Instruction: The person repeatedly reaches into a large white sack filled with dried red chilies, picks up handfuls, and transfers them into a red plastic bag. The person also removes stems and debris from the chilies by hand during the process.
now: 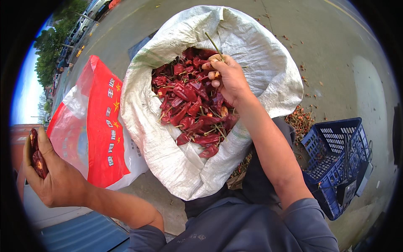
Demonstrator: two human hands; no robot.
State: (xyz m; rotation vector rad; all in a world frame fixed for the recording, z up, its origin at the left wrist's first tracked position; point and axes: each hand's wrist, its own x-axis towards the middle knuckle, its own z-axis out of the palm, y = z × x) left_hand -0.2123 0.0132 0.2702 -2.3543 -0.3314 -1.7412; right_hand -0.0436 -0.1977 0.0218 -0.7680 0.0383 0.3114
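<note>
Before me stands a white woven sack [270, 60] with its rim rolled down, holding a heap of dried red chili peppers [185, 94], many with stems on. My right hand [231, 77] is above the far right part of the heap. Its thumb and fingers pinch a long green stem [214, 44] that points up and away; some small orange bits show at the fingers. Out to the left, my left hand [59, 179] is raised with dark red chili peppers [39, 162] gripped in it. Whatever lies deeper in that palm is hidden.
A red, white and clear plastic bag [104, 138] bearing printed writing leans left of the sack. To the right is a blue plastic crate [333, 151] with a small device hung on its side. A pile of pepper stems [300, 123] lies on the concrete ground [333, 72]. Parked vehicles [86, 20] are far left.
</note>
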